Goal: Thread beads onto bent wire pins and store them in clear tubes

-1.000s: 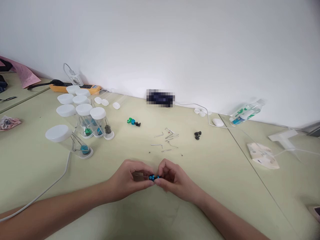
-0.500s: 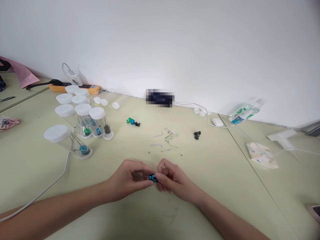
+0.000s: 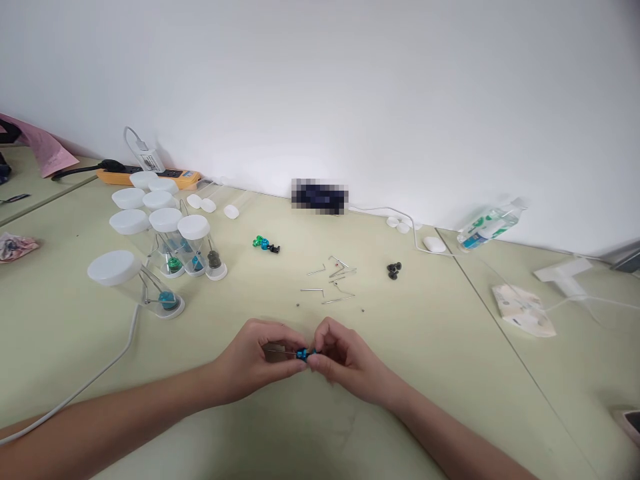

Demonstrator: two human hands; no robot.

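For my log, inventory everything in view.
Piece: one, blue, front
Rod: one, silver, front
Cluster: one, multicoloured, centre
Pins: several, silver, centre
Knobs: several, black, right
Specks: two, dark, centre
Tubes: eleven, clear, left
Discs: several, white, back
Power strip: one, orange, left
Adapter: one, white, left
Pixelated item: one, dark, back
Bottle: one, clear, right
Oval: one, white, right
Packet: one, beige, right
Bracket: one, white, right
Sheet: one, pink, left
Wrapper: one, pinkish, left
Cables: several, mixed, around
Tables: three, green, throughout
Edge items: several, dark, sides
Left hand: one, on piece
Right hand: one, on piece
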